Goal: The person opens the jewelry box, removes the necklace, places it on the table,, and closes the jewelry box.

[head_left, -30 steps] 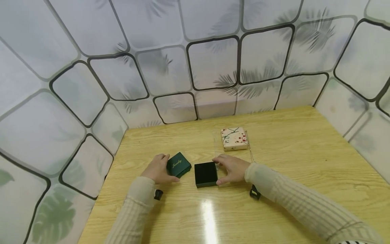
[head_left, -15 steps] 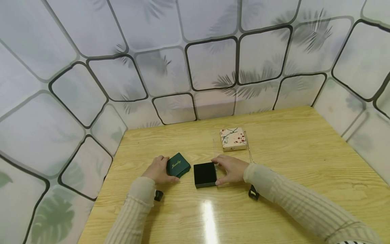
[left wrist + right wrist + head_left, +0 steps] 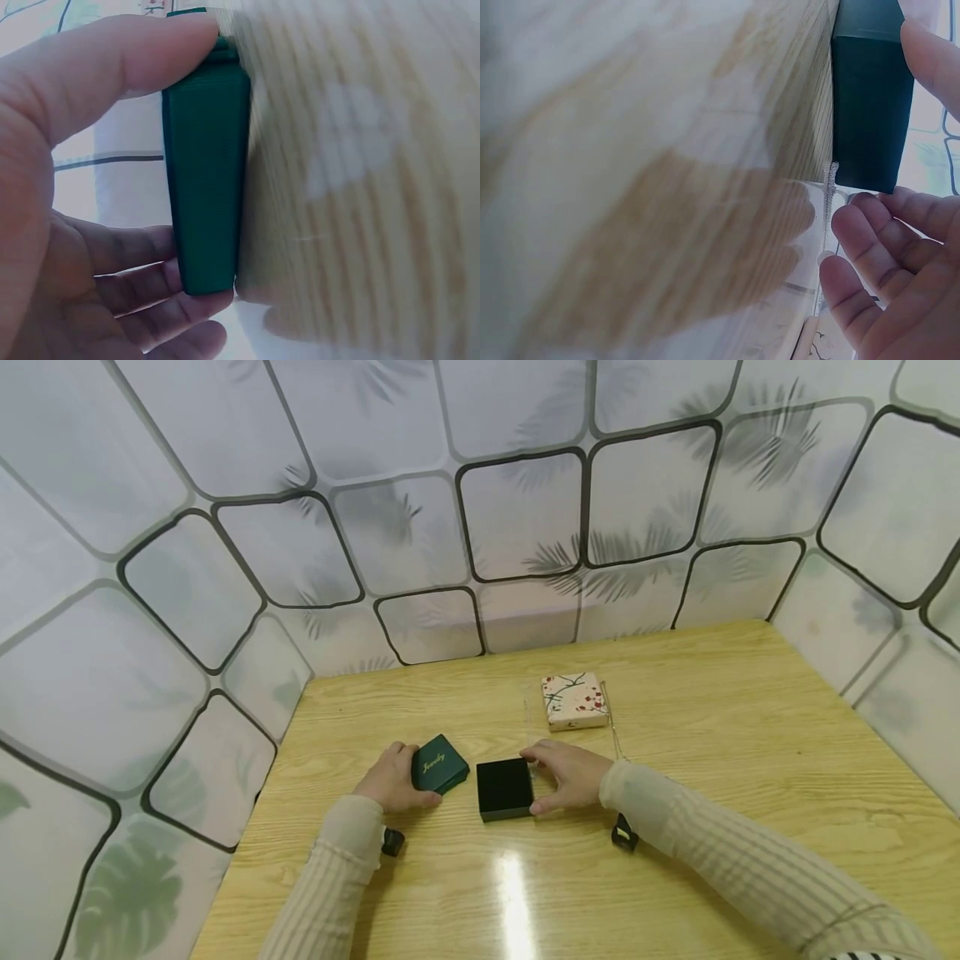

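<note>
On the wooden table, my left hand (image 3: 393,781) grips a dark green jewelry box lid (image 3: 439,765) with gold "Jewelry" lettering. Its thumb lies at the near corner in the left wrist view and the fingers at the far end of the lid's green side (image 3: 206,180). Beside it, the open jewelry box base (image 3: 505,788) shows a black lining. My right hand (image 3: 570,777) holds that base by its right side, thumb at the near corner and fingertips at the far one. A thin silvery chain (image 3: 829,202) runs close to those fingers; part of it is hidden.
Behind my right hand stands a cream box with a red floral print (image 3: 575,702). Another chain (image 3: 613,727) lies along its right side. A patterned curtain (image 3: 525,518) closes in the table's back and sides. Glare (image 3: 513,893) marks the front tabletop.
</note>
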The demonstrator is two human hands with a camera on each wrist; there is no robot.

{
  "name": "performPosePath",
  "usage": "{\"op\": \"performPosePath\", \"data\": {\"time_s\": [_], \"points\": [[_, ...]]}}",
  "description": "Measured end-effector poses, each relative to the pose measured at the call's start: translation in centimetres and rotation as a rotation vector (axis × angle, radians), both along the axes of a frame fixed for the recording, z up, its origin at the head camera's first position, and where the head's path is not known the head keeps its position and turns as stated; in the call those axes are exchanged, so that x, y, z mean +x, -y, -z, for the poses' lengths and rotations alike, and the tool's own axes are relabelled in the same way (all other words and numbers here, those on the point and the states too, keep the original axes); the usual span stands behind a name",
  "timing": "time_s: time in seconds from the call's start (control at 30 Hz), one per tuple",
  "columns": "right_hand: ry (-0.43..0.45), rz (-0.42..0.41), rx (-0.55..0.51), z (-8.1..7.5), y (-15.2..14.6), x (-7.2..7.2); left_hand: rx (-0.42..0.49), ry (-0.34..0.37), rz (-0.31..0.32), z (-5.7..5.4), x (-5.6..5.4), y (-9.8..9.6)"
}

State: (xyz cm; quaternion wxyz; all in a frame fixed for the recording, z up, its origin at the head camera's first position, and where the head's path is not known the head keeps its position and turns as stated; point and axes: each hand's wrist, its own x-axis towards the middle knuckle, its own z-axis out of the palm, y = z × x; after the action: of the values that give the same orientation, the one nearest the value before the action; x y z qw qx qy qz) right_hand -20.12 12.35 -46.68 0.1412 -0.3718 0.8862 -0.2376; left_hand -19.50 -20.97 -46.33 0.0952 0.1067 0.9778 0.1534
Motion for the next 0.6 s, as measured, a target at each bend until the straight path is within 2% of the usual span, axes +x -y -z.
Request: {"op": "performPosePath", "data": {"time_s": [0.27, 0.6], "points": [[-0.005, 0.003, 0.008, 0.0, 0.1, -0.1, 0.016, -0.054, 0.013, -0.2, 0.3, 0.1], [-0.021, 0.008, 0.013, 0.2, 0.1, -0.1, 0.080, -0.145, 0.121, -1.7, 1.0, -0.4]]}}
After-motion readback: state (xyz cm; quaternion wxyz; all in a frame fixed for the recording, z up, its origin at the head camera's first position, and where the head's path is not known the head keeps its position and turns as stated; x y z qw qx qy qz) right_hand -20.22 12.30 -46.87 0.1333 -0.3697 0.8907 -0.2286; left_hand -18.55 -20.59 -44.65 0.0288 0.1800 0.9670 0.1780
